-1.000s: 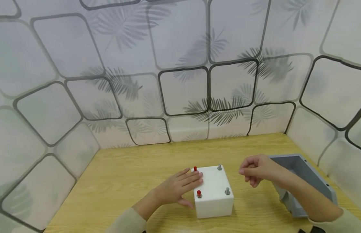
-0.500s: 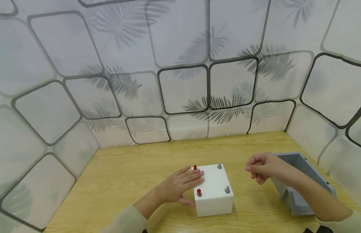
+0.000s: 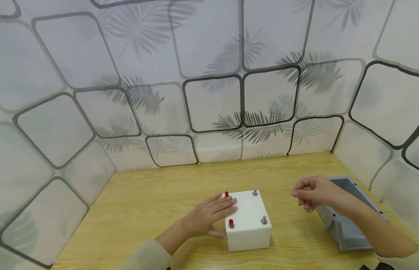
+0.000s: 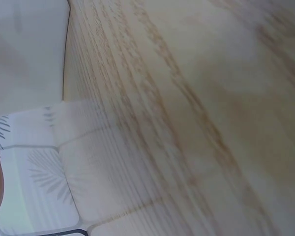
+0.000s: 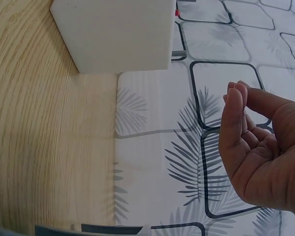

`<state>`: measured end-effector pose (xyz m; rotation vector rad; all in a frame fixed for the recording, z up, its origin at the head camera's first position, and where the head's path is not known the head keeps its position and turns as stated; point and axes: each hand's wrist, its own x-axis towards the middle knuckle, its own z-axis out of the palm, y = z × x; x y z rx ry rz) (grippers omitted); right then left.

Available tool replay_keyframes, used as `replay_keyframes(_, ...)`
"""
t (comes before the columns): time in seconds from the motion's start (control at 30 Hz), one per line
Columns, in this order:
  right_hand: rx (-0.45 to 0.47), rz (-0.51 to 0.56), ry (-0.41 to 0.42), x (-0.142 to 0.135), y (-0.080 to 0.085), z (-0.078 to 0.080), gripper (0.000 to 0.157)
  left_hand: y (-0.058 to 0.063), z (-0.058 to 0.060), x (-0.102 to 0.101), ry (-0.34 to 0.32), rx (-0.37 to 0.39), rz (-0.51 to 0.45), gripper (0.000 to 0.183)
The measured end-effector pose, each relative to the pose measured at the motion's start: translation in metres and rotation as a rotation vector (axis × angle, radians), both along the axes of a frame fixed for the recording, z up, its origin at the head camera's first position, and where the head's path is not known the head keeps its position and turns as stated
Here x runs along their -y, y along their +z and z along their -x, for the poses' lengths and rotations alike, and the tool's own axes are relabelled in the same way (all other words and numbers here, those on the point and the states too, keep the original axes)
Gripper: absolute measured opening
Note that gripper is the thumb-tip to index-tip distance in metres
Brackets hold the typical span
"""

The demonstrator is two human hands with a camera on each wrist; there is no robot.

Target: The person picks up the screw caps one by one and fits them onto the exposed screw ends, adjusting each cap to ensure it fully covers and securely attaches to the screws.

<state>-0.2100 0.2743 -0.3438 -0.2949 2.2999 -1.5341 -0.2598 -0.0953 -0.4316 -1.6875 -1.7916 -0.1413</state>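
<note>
A white box (image 3: 248, 236) stands on the wooden table, with two red-tipped posts and two bare metal bolts (image 3: 264, 220) at its top corners. My left hand (image 3: 209, 215) rests on the left part of its top, fingers straight, thumb along the near left side. To the right of the box, my right hand (image 3: 315, 193) hangs in the air close to a grey bin (image 3: 334, 225). Its thumb and index fingertips meet, and the other fingers curl. In the right wrist view no object shows between the fingertips of that hand (image 5: 260, 145).
The grey bin sits at the table's right, partly hidden behind my right forearm. Pale patterned walls (image 3: 213, 105) enclose the table (image 3: 155, 195) at the back and both sides.
My right hand has moved right, away from the box and toward the grey bin, its fingertips staying together. The left hand and box have stayed in place.
</note>
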Motion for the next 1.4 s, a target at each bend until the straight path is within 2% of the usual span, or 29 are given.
replay_keyframes(0.23, 0.008, -0.009, -0.002, -0.009, 0.003, 0.000, 0.029, -0.002, 0.001, 0.002, 0.000, -0.009, -0.011, 0.091)
replay_keyframes(0.63, -0.002, -0.045, -0.114, -0.022, 0.001, -0.003, 0.029, -0.001, -0.001, 0.004, 0.011, -0.017, -0.012, 0.094)
replay_keyframes(1.0, 0.012, -0.058, -0.077, -0.039, -0.004, -0.001, 0.022, 0.000, 0.000, 0.003, 0.025, -0.055, -0.006, 0.093)
replay_keyframes(1.4, 0.009, -0.076, -0.111, -0.058, -0.009, -0.002, 0.024, 0.001, -0.001, 0.001, 0.024, -0.037, -0.001, 0.094)
